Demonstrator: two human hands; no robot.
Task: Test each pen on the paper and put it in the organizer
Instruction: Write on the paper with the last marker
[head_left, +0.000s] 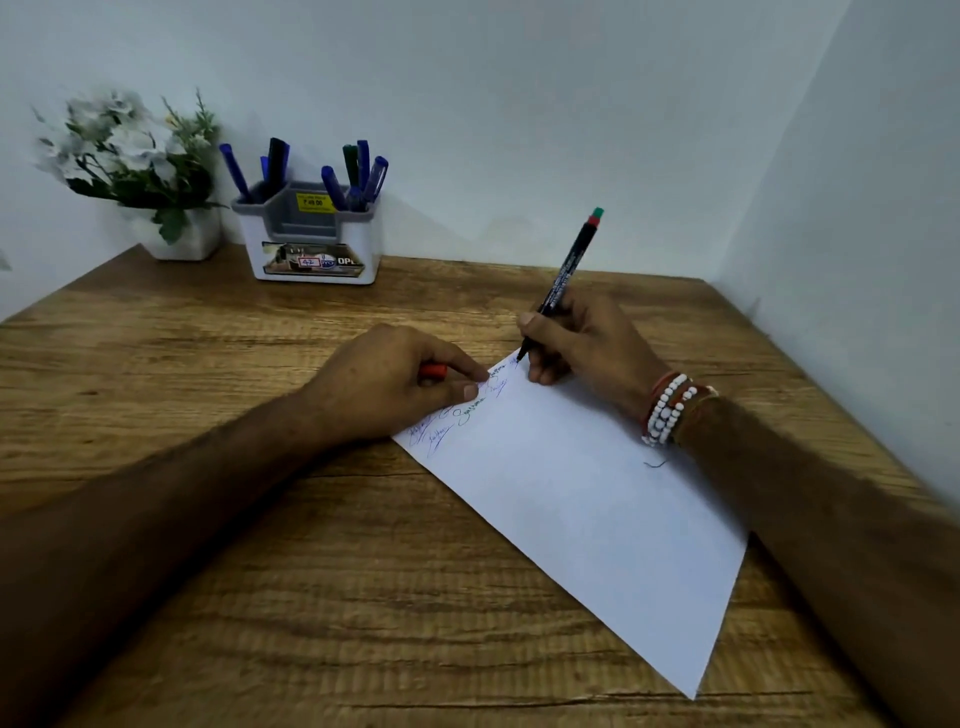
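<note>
My right hand (576, 338) grips a black pen (563, 275) with a red and green end, tip down at the far corner of the white paper (587, 499). Blue scribbles run along the paper's upper left edge. My left hand (395, 384) lies at that edge, fingertips pressing the sheet, and holds a red pen cap (434, 371) under its fingers. The white and grey organizer (311, 244) stands at the back of the table with several blue and dark pens (358, 174) upright in its two side compartments.
A white pot of artificial flowers (140, 171) stands left of the organizer. The wooden table (208, 519) meets walls at the back and right. Beaded bracelets (670, 408) circle my right wrist. A small dark thread (655, 463) lies on the paper.
</note>
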